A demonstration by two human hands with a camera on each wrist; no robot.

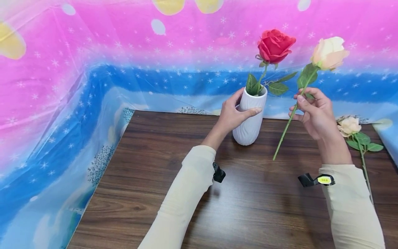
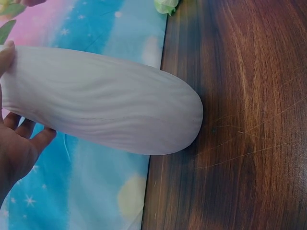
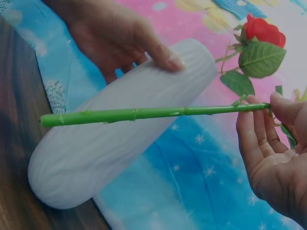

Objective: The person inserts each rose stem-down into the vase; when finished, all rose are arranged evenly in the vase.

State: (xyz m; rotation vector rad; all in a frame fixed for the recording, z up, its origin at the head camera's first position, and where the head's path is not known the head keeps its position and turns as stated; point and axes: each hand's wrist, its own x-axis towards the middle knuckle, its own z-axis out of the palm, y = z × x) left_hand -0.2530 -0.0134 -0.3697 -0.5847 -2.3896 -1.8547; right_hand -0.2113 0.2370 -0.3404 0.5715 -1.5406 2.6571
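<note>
A white ribbed vase stands near the table's back edge, its upper part gripped by my left hand, thumb across the front. From its mouth rises a red rose with green leaves. My right hand pinches the green stem of a cream-peach rose between thumb and fingers, right of the vase; its bare stem end points down and left in the air. In the right wrist view that stem passes in front of the vase. The red rose's stem inside the vase is hidden.
Another pale peach rose lies on the dark wooden table at the right, its stem toward the front. A pink and blue patterned cloth hangs behind the table and down its left side.
</note>
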